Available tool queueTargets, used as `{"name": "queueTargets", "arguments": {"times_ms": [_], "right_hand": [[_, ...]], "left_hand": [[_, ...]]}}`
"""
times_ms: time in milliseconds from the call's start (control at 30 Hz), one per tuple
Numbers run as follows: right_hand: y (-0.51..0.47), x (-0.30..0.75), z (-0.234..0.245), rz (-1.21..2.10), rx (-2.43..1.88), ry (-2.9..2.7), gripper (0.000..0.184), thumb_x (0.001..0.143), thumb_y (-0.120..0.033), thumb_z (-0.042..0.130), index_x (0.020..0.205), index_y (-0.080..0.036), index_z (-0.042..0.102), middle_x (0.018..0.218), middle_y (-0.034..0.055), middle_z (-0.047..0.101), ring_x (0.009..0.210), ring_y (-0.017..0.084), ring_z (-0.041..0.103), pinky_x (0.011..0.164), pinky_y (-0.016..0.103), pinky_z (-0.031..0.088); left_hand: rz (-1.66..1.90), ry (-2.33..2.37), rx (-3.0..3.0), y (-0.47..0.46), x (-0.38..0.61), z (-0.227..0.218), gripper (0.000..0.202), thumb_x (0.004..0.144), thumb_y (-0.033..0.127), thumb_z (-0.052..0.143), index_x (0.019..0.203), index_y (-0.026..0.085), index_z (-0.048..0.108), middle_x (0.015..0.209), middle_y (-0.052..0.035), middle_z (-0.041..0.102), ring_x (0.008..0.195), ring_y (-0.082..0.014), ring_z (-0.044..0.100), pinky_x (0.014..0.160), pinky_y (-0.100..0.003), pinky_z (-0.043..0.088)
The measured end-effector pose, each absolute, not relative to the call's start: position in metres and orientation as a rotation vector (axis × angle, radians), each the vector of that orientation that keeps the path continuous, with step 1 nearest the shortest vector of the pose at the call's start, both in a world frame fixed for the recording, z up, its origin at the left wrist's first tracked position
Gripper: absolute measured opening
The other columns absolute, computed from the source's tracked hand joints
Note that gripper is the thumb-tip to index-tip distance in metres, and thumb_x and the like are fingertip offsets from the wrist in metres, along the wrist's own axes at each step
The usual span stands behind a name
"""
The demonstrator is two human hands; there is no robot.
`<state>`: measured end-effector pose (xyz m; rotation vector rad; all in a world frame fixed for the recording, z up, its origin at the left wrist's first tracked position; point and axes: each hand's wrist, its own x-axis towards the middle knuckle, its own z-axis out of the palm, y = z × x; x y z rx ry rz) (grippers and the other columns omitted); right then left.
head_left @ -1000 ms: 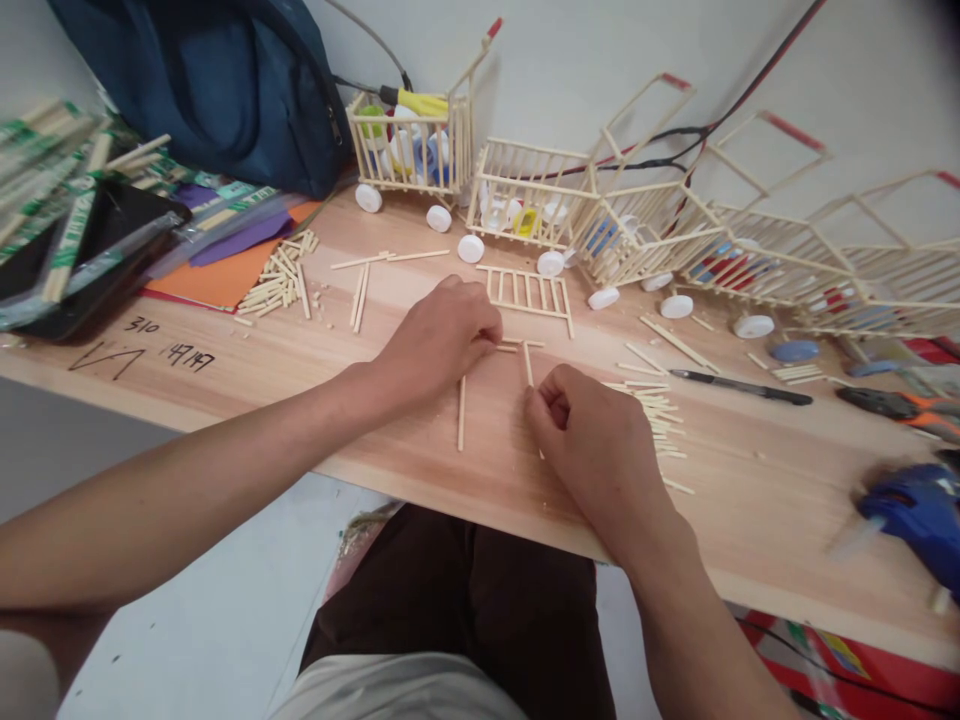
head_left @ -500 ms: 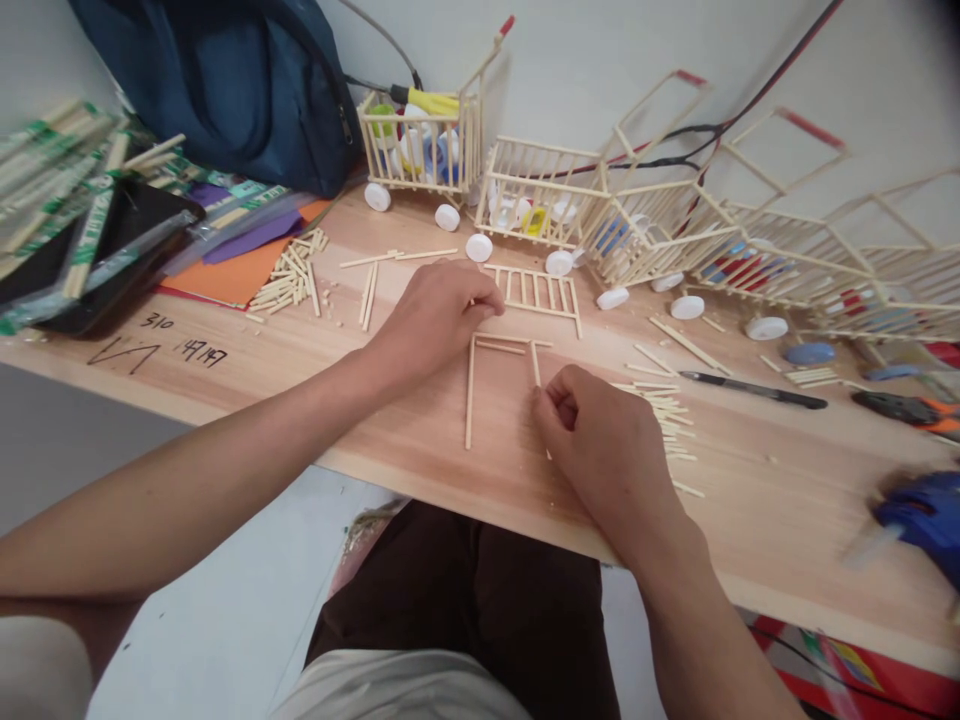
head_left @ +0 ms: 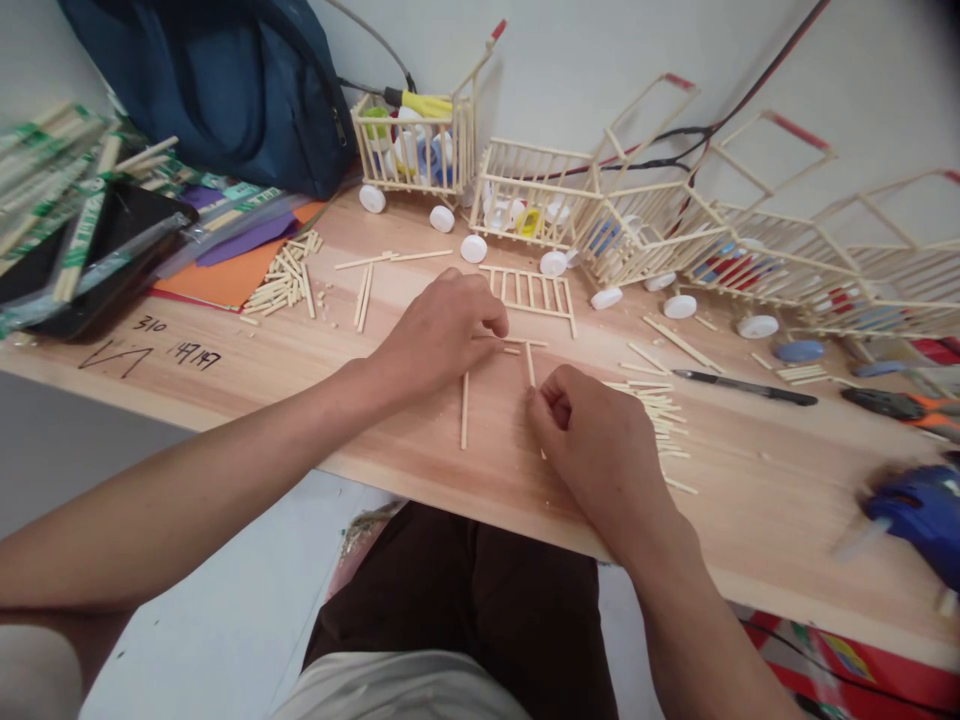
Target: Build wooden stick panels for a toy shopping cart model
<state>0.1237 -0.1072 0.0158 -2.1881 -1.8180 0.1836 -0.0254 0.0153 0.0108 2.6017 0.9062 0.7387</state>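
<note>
My left hand [head_left: 439,325] is over the upper left corner of an open frame of thin wooden sticks, hiding that corner. Its thumb and fingers close around the end of a short wooden stick [head_left: 512,351] just inside the top bar. The frame's left side stick [head_left: 464,415] lies flat on the table below this hand. My right hand [head_left: 596,430] pinches the right side stick [head_left: 530,365] between thumb and curled forefinger, low along its length. A small ladder-like stick panel [head_left: 536,292] lies just beyond the frame.
Stick-built toy carts [head_left: 536,185] with white wheels line the wall. Loose sticks [head_left: 660,405], a pen [head_left: 742,387], pliers [head_left: 885,403] and a blue glue gun [head_left: 919,510] lie to the right. At left are a stick pile [head_left: 285,280], a black tray [head_left: 112,300] and a blue bag [head_left: 225,90].
My left hand has come down and slightly right, now covering the frame's upper left corner and reaching the short stick. My right hand keeps its place on the right side stick.
</note>
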Motion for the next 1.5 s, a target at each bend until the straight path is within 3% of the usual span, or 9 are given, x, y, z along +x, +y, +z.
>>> {"name": "queueTargets", "arguments": {"times_ms": [367, 767, 1000, 1200, 1500], "right_hand": [[-0.1067, 0.1245, 0.0152, 0.188, -2.196, -1.833, 0.018, 0.085, -0.028, 0.052, 0.069, -0.02, 0.05, 0.063, -0.0016, 0.057, 0.055, 0.013, 0.046, 0.056, 0.027, 0.023], [-0.1071, 0.1241, 0.0152, 0.18, -2.177, -1.832, 0.018, 0.085, -0.028, 0.052, 0.068, -0.02, 0.05, 0.061, -0.0016, 0.055, 0.055, 0.014, 0.046, 0.056, 0.027, 0.023], [-0.1072, 0.1245, 0.0152, 0.189, -2.189, -1.821, 0.018, 0.085, -0.028, 0.053, 0.069, -0.02, 0.051, 0.062, -0.0016, 0.057, 0.056, 0.014, 0.046, 0.056, 0.027, 0.023], [-0.1071, 0.1248, 0.0147, 0.185, -2.186, -1.832, 0.018, 0.086, -0.029, 0.052, 0.07, -0.02, 0.051, 0.062, -0.0017, 0.056, 0.056, 0.014, 0.046, 0.056, 0.027, 0.023], [-0.1069, 0.1239, 0.0147, 0.179, -2.176, -1.812, 0.019, 0.085, -0.028, 0.053, 0.067, -0.02, 0.051, 0.061, -0.0018, 0.056, 0.055, 0.013, 0.046, 0.056, 0.027, 0.022]], "left_hand": [[0.641, 0.882, 2.68, 0.0142, -0.0254, 0.0061, 0.012, 0.079, 0.012, 0.058, 0.073, 0.015, 0.068, 0.085, -0.0063, 0.064, 0.089, -0.0208, 0.05, 0.079, -0.033, 0.04], [0.733, 0.941, 2.652, 0.0185, -0.0212, 0.0057, 0.022, 0.084, 0.011, 0.05, 0.075, 0.018, 0.07, 0.082, -0.0046, 0.066, 0.086, -0.02, 0.054, 0.081, -0.036, 0.042], [0.698, 0.855, 2.642, 0.0151, -0.0249, 0.0135, 0.013, 0.08, 0.016, 0.059, 0.075, 0.017, 0.07, 0.083, -0.0043, 0.066, 0.085, -0.0192, 0.055, 0.081, -0.034, 0.042], [0.545, 0.881, 2.726, 0.0111, -0.0219, 0.0111, 0.014, 0.081, 0.014, 0.057, 0.075, 0.015, 0.069, 0.085, -0.0074, 0.065, 0.089, -0.0213, 0.051, 0.079, -0.034, 0.041], [0.605, 0.902, 2.717, 0.0096, -0.022, 0.0106, 0.015, 0.083, 0.016, 0.055, 0.074, 0.015, 0.066, 0.083, -0.0075, 0.063, 0.087, -0.0209, 0.049, 0.077, -0.034, 0.04]]}}
